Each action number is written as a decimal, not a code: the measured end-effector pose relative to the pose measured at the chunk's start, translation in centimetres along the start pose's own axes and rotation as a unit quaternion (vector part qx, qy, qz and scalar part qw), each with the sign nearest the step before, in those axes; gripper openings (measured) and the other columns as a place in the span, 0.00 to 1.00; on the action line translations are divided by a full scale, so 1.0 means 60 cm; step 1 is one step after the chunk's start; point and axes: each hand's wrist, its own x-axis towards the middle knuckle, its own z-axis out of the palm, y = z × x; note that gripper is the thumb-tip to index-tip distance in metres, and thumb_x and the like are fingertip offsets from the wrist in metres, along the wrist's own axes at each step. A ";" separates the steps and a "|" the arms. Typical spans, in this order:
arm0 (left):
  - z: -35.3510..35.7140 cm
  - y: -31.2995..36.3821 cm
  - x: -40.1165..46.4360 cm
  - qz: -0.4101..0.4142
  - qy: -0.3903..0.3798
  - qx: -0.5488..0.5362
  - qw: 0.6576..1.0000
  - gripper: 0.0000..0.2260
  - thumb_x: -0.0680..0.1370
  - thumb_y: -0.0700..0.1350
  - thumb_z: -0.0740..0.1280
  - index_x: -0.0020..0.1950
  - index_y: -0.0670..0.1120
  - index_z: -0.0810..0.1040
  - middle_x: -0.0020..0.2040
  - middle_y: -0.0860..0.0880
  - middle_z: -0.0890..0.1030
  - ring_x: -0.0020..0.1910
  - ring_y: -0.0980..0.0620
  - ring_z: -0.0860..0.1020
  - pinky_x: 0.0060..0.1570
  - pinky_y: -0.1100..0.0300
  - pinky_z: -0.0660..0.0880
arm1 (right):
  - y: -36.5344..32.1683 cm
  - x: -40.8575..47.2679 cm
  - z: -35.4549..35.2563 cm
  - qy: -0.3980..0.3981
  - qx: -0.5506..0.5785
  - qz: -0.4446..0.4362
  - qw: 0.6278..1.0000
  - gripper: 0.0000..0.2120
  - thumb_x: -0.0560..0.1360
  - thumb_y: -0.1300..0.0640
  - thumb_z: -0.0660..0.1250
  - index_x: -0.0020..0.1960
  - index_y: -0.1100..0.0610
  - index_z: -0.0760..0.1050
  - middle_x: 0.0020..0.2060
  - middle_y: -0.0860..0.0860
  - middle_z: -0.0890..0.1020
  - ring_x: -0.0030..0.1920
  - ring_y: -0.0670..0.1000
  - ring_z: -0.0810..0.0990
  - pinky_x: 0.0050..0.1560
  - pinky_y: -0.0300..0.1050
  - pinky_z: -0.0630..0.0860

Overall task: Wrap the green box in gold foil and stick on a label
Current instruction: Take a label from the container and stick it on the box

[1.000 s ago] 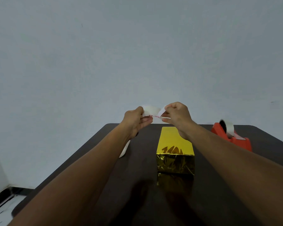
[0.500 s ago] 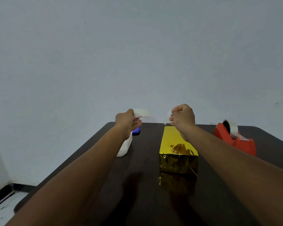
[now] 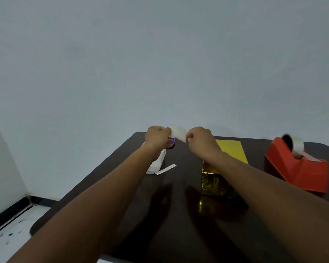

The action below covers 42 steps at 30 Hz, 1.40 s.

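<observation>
Both hands pinch one small white paper label [image 3: 178, 134] with a reddish lower edge, held up in the air between them — the left hand [image 3: 157, 138] grips its left edge with curled fingers, and the right hand [image 3: 199, 140] grips its right edge the same way. The hands are raised above the far end of a dark brown table [image 3: 179, 234].

The rectangular box wrapped in shiny gold foil [image 3: 221, 175] sits on the table below and to the right of the held label, partly hidden under the right forearm; the label is not touching it.

Under the left hand stands a white object [image 3: 157, 163] with a small blue part [image 3: 172, 143] by it — too hidden to identify. A narrow white paper strip [image 3: 166, 169] lies on the table beside it. At the far right is a red tape dispenser [image 3: 298, 168] holding a roll of clear tape.
</observation>
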 end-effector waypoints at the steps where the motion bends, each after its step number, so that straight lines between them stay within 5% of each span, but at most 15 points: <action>1: 0.000 -0.002 0.001 0.009 -0.012 -0.002 1.000 0.05 0.78 0.36 0.63 0.42 0.41 0.75 0.42 0.40 0.76 0.39 0.42 0.80 0.39 0.56 0.82 | -0.002 0.001 -0.002 0.031 0.047 -0.001 0.998 0.11 0.77 0.63 0.64 0.56 0.59 0.82 0.52 0.55 0.83 0.53 0.56 0.82 0.47 0.43 0.74; 8: 0.005 -0.001 -0.011 0.002 -0.121 -0.096 0.988 0.05 0.80 0.39 0.67 0.46 0.40 0.82 0.47 0.40 0.83 0.44 0.48 0.82 0.58 0.51 0.81 | -0.012 0.000 -0.012 0.047 0.195 -0.033 0.979 0.09 0.78 0.55 0.71 0.56 0.57 0.83 0.49 0.50 0.85 0.47 0.45 0.80 0.40 0.29 0.70; 13: 0.005 0.006 -0.018 -0.029 -0.172 -0.127 0.976 0.05 0.80 0.40 0.68 0.49 0.41 0.84 0.47 0.43 0.82 0.47 0.49 0.79 0.55 0.54 0.81 | -0.005 -0.004 -0.020 0.069 0.207 -0.048 0.975 0.09 0.77 0.53 0.72 0.55 0.57 0.84 0.47 0.49 0.85 0.46 0.45 0.82 0.43 0.33 0.75; 17: 0.007 0.011 -0.017 -0.034 -0.174 -0.132 0.975 0.05 0.80 0.41 0.69 0.52 0.40 0.84 0.45 0.46 0.84 0.46 0.51 0.80 0.51 0.56 0.80 | 0.001 -0.007 -0.032 0.060 0.218 -0.048 0.973 0.08 0.80 0.55 0.69 0.52 0.56 0.85 0.44 0.48 0.85 0.47 0.49 0.84 0.51 0.50 0.83; 22: 0.016 0.014 -0.021 -0.018 -0.165 -0.126 0.978 0.05 0.80 0.40 0.69 0.51 0.39 0.83 0.41 0.48 0.84 0.42 0.53 0.80 0.55 0.55 0.81 | 0.002 -0.016 -0.046 0.102 0.165 -0.052 0.980 0.08 0.79 0.56 0.67 0.45 0.54 0.83 0.38 0.47 0.83 0.43 0.48 0.83 0.45 0.45 0.79; 27: 0.029 0.022 -0.027 -0.011 -0.155 -0.137 0.978 0.14 0.79 0.40 0.70 0.59 0.31 0.80 0.49 0.41 0.82 0.47 0.49 0.81 0.55 0.55 0.82 | -0.010 -0.026 -0.057 0.105 0.050 -0.076 0.990 0.09 0.82 0.54 0.60 0.46 0.55 0.75 0.39 0.50 0.80 0.41 0.52 0.79 0.40 0.49 0.77; 34: 0.036 0.033 -0.034 -0.003 -0.162 -0.144 0.976 0.09 0.79 0.39 0.67 0.54 0.33 0.79 0.48 0.38 0.82 0.44 0.47 0.85 0.55 0.52 0.82 | -0.014 -0.024 -0.060 0.088 0.156 -0.028 0.983 0.07 0.81 0.59 0.59 0.47 0.59 0.74 0.39 0.49 0.77 0.43 0.51 0.77 0.41 0.47 0.74; 39: 0.036 0.038 -0.039 -0.019 -0.157 -0.156 0.975 0.10 0.80 0.38 0.62 0.55 0.34 0.78 0.53 0.34 0.84 0.54 0.40 0.84 0.55 0.52 0.82 | -0.011 -0.024 -0.069 0.067 0.244 0.025 0.967 0.10 0.81 0.59 0.58 0.50 0.62 0.76 0.47 0.58 0.83 0.46 0.58 0.84 0.51 0.58 0.82; 42: 0.033 0.041 -0.039 -0.023 -0.155 -0.160 0.975 0.10 0.80 0.38 0.62 0.55 0.34 0.78 0.51 0.36 0.84 0.50 0.42 0.85 0.54 0.52 0.82 | -0.009 -0.022 -0.070 0.059 0.277 0.055 0.957 0.11 0.81 0.58 0.58 0.51 0.63 0.76 0.47 0.59 0.83 0.45 0.57 0.85 0.51 0.59 0.83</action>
